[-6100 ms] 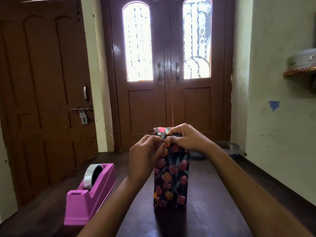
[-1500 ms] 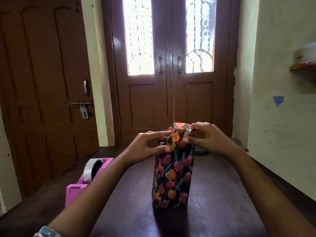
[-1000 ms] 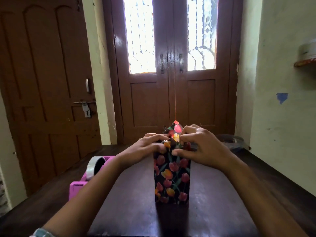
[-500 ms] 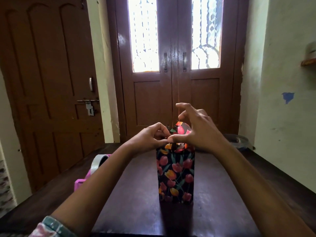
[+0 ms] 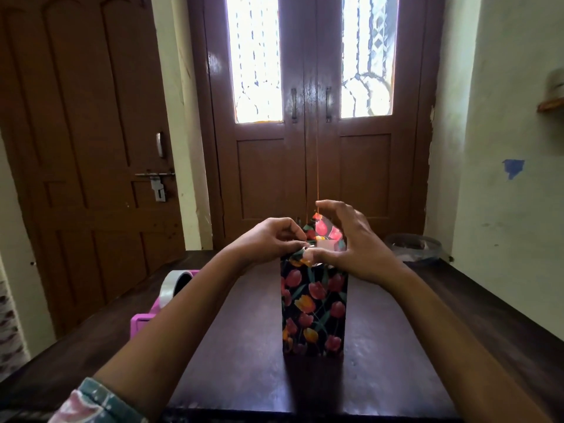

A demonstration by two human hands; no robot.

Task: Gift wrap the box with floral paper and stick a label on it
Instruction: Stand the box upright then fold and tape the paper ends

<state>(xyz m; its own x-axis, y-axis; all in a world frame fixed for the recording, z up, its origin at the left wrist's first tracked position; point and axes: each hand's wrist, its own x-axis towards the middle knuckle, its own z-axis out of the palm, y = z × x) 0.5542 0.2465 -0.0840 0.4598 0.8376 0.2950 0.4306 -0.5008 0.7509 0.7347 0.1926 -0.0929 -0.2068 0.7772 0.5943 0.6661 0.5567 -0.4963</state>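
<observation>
Standing upright near the middle of the table [image 5: 396, 346] is one box [image 5: 314, 300], wrapped in floral paper [image 5: 332, 337], and I log its top flap [image 5: 323, 228] sticking up as a triangle. Left hand [image 5: 271, 239]: fingers curled, pinching the paper at the box's top left edge; right hand [image 5: 357, 242]: fingers spread and arched over the flap, thumb laid against the fold at the top front. Left of the box, partly hidden by the left forearm, I count one pink tape dispenser [image 5: 143, 322] with its roll of tape [image 5: 172, 285].
</observation>
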